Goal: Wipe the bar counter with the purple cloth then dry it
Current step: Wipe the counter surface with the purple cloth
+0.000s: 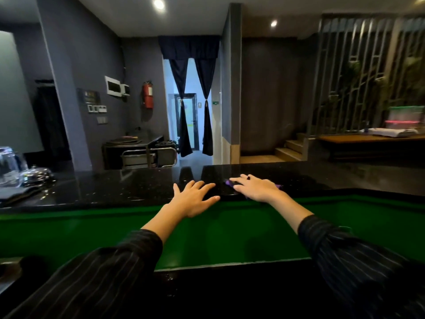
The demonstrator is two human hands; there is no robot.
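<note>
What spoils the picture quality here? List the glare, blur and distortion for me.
Head view: the glossy black bar counter mirrors the bright doorway as glare; ceiling spotlights blow out white; the slatted screen at right is smeared by blur; the wide lens bows the counter edge and walls; the purple cloth under the right hand is dim, mostly hidden.

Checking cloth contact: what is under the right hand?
The purple cloth lies under the right hand on the black counter; only its edges show, the rest is covered.
</note>
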